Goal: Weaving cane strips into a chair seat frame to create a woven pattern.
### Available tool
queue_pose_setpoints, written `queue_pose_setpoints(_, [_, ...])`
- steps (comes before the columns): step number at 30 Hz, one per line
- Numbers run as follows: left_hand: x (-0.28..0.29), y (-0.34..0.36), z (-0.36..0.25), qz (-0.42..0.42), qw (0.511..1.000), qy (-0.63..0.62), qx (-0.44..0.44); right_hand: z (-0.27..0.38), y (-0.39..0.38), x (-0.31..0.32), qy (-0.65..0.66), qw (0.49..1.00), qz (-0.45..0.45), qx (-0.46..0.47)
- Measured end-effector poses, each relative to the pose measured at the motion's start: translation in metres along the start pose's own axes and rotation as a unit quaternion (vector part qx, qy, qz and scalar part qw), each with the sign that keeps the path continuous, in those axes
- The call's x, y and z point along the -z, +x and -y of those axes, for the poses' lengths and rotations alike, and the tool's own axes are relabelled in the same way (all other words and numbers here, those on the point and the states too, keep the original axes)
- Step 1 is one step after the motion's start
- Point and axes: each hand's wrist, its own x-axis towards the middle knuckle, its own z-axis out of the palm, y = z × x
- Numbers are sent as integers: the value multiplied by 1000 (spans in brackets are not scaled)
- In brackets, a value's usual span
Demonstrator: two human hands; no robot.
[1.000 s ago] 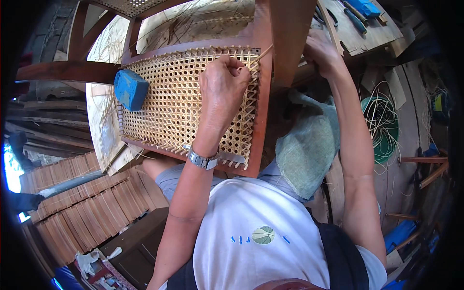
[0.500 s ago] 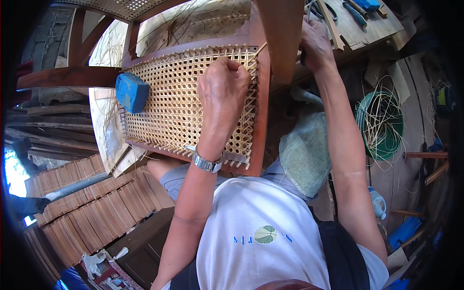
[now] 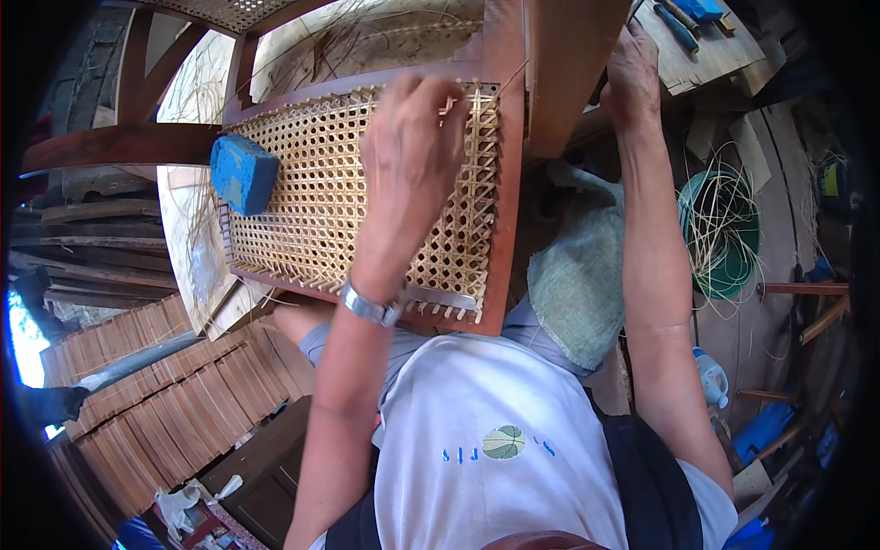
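A woven cane seat is set in a reddish-brown wooden chair frame in front of me. My left hand, with a metal watch on its wrist, is over the seat's right half. Its fingers are curled closed and blurred by motion; what they pinch cannot be made out. A thin cane strand sticks up from the frame's far right corner. Beyond an upright wooden chair part, my right hand is curled beside the work board; its fingertips and anything in them are mostly hidden.
A blue block rests on the seat's left edge. Tools with dark handles lie on the wooden board at far right. Below it stands a green basin of loose cane strands. A pale cloth hangs by my lap. Stacked wooden slats fill the lower left.
My left hand has shifted slightly left and up over the seat. My right hand has moved right along the board. The view has shifted a little against the chair.
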Motion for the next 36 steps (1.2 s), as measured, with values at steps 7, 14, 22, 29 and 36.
queue_pose_setpoints(7, [-4,85,15,255,940,-189,-122,-26,36,41,-304,911,142,240])
queue_pose_setpoints(14, [-15,96,16,325,932,-148,-62,-58,41,40,-379,788,-2,485])
queue_pose_setpoints(22, [-21,94,36,221,941,-150,-208,-46,12,20,-4,984,53,168])
queue_pose_setpoints(29, [-49,93,35,167,947,-146,-234,-73,35,58,70,978,97,168])
queue_pose_setpoints(36, [-37,92,45,217,943,-145,-207,60,-39,42,-230,968,-59,77])
